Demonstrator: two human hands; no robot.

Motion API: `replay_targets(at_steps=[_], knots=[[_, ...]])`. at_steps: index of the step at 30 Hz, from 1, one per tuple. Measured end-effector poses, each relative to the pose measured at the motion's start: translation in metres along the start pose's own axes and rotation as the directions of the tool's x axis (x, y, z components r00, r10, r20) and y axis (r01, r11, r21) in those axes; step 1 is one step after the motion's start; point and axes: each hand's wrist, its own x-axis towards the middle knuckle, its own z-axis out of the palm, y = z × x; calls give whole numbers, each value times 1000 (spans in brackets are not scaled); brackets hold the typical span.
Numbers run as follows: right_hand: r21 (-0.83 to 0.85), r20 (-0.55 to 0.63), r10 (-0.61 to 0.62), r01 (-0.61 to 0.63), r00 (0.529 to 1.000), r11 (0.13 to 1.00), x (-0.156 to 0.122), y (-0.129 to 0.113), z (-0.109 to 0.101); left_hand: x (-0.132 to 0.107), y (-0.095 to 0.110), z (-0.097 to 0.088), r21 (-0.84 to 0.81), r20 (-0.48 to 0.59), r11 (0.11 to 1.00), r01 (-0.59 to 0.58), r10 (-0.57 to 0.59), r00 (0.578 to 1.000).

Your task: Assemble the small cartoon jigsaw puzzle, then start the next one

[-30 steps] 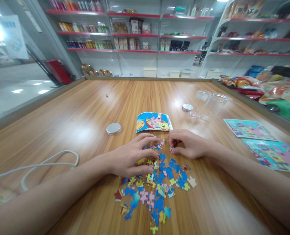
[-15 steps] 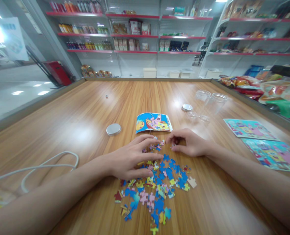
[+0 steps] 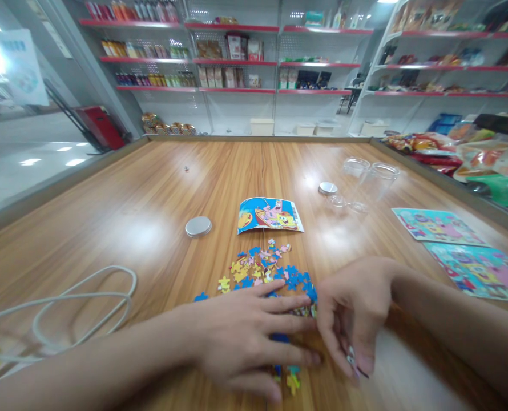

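Note:
Several loose jigsaw pieces (image 3: pixel 241 268) in blue, yellow and pink lie heaped on the wooden table. My left hand (image 3: pixel 254 337) is over the near part of the heap, its fingers spread, covering many pieces. To its right, my right hand (image 3: pixel 357 314) pinches a small jigsaw piece (image 3: pixel 351 358) between thumb and fingers, close above the tabletop. Beyond the heap stands a slightly curved picture card (image 3: pixel 271 216) with a pink and a yellow cartoon figure on blue.
Two printed picture sheets (image 3: pixel 438 225) lie at the right. A silver lid (image 3: pixel 198 226) is left of the card; another lid (image 3: pixel 327 188) lies near clear jars (image 3: pixel 378 180). A white cable (image 3: pixel 83 297) loops at the left. Snack bags (image 3: pixel 425 145) line the right edge.
Both hands have moved nearer to me. My left hand has uncovered the far pieces and now covers the near ones. My right hand has turned downward, holding a piece.

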Motion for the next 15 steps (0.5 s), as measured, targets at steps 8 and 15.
replay_targets(at_steps=[8,15], knots=[[-91,-553,-340,351,760,932,2,17,-22,-10,-32,-1,60,-114,986,153,-145,983],[146,-251,-298,341,921,929,-7,8,-13,-3,-3,1,55,-81,975,-215,219,972]])
